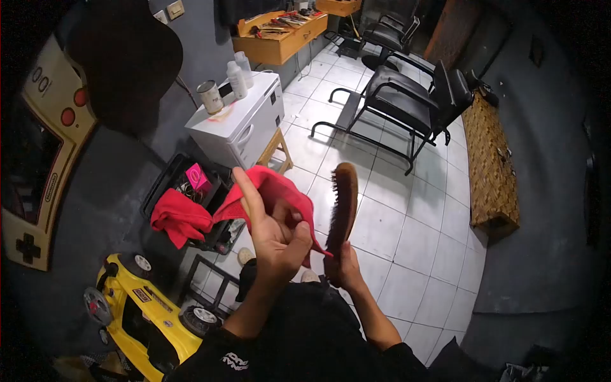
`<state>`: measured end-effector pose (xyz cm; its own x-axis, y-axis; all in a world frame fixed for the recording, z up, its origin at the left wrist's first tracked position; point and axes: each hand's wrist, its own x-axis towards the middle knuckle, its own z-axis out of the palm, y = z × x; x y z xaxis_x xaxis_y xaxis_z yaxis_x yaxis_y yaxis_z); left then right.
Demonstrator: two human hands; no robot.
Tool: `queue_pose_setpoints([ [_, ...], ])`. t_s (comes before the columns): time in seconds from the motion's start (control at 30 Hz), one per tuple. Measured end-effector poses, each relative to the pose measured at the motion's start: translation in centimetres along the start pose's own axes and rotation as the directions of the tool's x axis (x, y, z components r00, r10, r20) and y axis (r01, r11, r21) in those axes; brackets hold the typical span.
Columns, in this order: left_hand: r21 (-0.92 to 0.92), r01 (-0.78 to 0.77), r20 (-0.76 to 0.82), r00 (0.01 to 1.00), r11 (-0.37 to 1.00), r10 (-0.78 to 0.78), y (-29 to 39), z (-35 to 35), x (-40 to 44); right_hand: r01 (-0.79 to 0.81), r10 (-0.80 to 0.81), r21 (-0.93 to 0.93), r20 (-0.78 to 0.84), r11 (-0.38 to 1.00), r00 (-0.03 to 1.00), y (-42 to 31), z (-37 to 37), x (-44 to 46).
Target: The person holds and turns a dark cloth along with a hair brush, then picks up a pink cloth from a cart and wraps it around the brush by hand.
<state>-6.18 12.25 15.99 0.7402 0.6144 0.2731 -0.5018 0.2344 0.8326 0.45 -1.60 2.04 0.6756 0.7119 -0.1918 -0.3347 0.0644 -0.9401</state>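
A red cloth (pixel 273 184) hangs from my left hand (pixel 277 235), whose fingers are partly curled around it with the index finger stretched up. My right hand (pixel 345 267) grips a wooden brush (pixel 344 204) by its lower end. The brush stands upright, its dark bristles facing left toward the cloth. The cloth's lower corner reaches close to the brush handle; whether they touch is unclear. A second red cloth (pixel 178 215) drapes over the edge of a black bin (pixel 167 184) at the left, beside a pink box (pixel 198 178).
A white cabinet (pixel 254 118) carries a can (pixel 209 97) and white bottles (pixel 236 79). Black salon chairs (pixel 407 102) stand ahead on the tiled floor. A yellow toy car (pixel 143 312) is at lower left, a woven box (pixel 490 159) at right, and a wooden drawer shelf (pixel 277 51) ahead.
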Motion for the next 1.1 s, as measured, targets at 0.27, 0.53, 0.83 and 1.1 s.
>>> queue_pose_setpoints([
  [0.27,-0.041,-0.019,0.012,1.000,0.999,0.020,0.7,-0.9,0.0,-0.020,0.107,-0.447,0.170,0.894,0.980,3.6,2.2,2.2],
  [0.53,0.256,-0.187,0.221,0.966,0.948,0.131,2.0,-4.4,0.8,0.146,-0.203,-0.361,-0.125,0.921,0.971,3.5,0.7,3.0],
  [0.83,0.404,-0.054,0.056,0.998,0.913,0.034,0.1,-2.0,0.9,0.305,-0.306,-0.023,-0.123,0.952,0.944,-2.9,4.0,1.3],
  [1.1,0.057,0.238,-0.099,0.968,0.970,-0.232,-7.0,-4.4,0.0,0.463,-0.485,-0.253,-0.027,0.850,0.874,-3.6,3.6,0.6],
])
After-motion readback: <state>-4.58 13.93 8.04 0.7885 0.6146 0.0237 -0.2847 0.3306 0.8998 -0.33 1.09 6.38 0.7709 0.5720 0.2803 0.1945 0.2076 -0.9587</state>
